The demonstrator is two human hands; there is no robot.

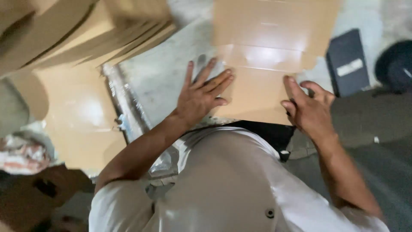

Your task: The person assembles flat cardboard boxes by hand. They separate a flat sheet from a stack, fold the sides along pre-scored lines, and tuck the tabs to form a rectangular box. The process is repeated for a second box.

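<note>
Brown cardboard everywhere; a stack of flat cartons (86, 30) sits at the far left, with crinkled clear plastic wrap (128, 111) beside it; the flat cardboard sheet (266, 56) lies on the grey floor (159, 77), its long axis running straight away from the person, near edge at their waist; the left hand (201, 96) presses flat on its left edge, fingers spread, grip open; the right hand (309, 107) curls on its right edge, fingers pinching it; a dark flat box (348, 60) lies farther right.
</note>
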